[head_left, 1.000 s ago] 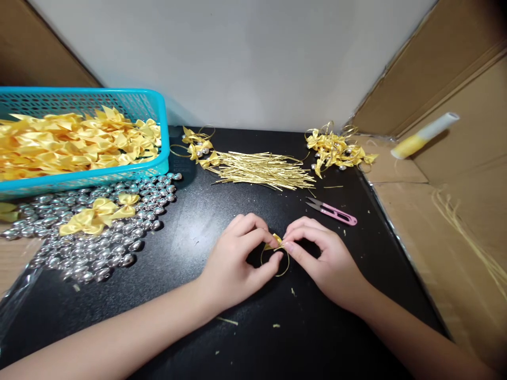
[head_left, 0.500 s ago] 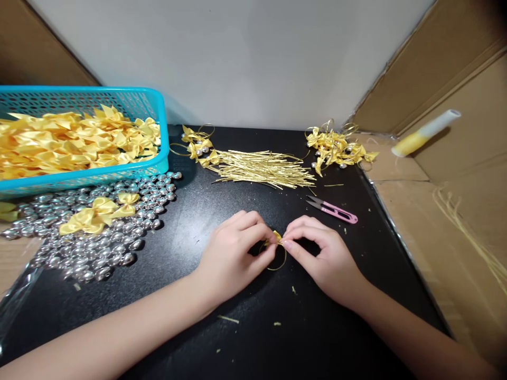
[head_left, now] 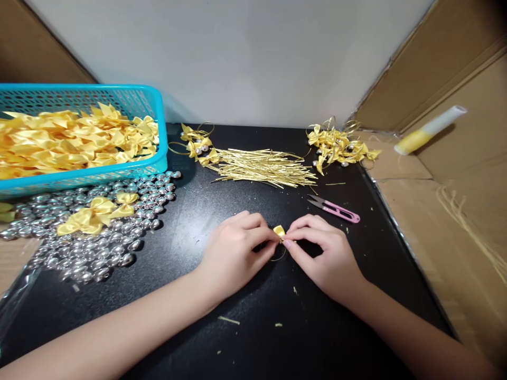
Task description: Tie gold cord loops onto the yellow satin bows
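Observation:
Just right of the middle of the black table, my left hand and my right hand meet fingertip to fingertip. Both are pinched on a small yellow ribbon bow with a thin gold cord looping below it. Fingers cover most of the bow and the spot where the cord meets it. Beyond my right hand lie pink thread snips, blades pointing left. A bundle of cut gold cords is spread out farther back.
At left stands a turquoise basket full of yellow bows. Silver beads lie before it, with several bows on top. Bow-and-bead loops are piled at the back left and back right. A yellow-and-white tube projects at right.
The bow has turned between my fingertips, so more of its yellow ribbon shows above them. Less of the cord loop is visible below. Both hands keep nearly the same place.

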`<state>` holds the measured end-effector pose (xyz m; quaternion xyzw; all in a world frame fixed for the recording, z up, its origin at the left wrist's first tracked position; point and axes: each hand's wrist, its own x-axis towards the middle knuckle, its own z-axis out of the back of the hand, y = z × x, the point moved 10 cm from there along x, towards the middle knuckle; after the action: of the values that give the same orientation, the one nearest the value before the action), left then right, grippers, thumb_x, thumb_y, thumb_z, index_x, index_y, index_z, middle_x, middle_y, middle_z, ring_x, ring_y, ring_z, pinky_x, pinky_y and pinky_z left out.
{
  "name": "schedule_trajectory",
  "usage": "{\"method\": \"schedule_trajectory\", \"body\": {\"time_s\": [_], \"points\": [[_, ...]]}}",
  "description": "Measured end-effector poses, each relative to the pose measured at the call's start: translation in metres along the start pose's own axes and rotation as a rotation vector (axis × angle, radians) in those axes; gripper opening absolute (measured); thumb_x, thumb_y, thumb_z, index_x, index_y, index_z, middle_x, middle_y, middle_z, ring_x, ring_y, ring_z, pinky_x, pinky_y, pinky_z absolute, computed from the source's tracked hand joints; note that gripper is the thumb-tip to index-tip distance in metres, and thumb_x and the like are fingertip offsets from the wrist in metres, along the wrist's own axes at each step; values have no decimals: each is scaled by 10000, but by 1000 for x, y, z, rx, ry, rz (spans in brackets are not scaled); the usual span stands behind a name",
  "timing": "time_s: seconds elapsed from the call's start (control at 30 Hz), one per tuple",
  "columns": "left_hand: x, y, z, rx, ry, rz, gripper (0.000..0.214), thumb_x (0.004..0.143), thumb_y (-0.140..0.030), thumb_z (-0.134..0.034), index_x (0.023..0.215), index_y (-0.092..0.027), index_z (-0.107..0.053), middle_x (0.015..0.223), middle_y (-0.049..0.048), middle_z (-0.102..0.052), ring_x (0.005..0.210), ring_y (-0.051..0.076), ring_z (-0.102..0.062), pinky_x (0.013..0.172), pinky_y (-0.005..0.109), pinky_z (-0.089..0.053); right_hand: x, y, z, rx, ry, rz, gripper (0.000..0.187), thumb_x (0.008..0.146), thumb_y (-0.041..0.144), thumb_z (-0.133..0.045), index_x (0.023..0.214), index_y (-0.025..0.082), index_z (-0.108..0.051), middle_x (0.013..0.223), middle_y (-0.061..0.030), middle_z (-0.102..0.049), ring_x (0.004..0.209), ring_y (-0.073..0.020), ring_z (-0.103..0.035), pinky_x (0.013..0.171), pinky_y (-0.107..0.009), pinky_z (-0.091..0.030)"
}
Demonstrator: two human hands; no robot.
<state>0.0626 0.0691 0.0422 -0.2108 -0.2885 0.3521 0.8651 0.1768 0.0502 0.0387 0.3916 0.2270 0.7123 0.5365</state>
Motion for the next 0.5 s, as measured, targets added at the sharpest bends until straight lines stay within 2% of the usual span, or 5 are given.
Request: {"method": "schedule_trajectory", "body": {"time_s": [0.13,0.5], "points": [[-1,-1,-2,57,6,-20,109,857,-175,-637,802,-171,-730,726,32,-665,666,171,-582,608,295,-463,0,0,0,23,-5,7,124,809,87,-618,763,168,-701,793,-41,-670,721,-138,-637,686,-272,-516],[8,7,-2,10,21,89,77,810,-148,-670,743,-180,-690,717,10,-680,681,162,-608,625,273,-469,1,-2,0,32,-30,-4,141,788,96,-618,722,199,-690,750,-29,-723,675,-153,-684,652,-271,-554]]}}
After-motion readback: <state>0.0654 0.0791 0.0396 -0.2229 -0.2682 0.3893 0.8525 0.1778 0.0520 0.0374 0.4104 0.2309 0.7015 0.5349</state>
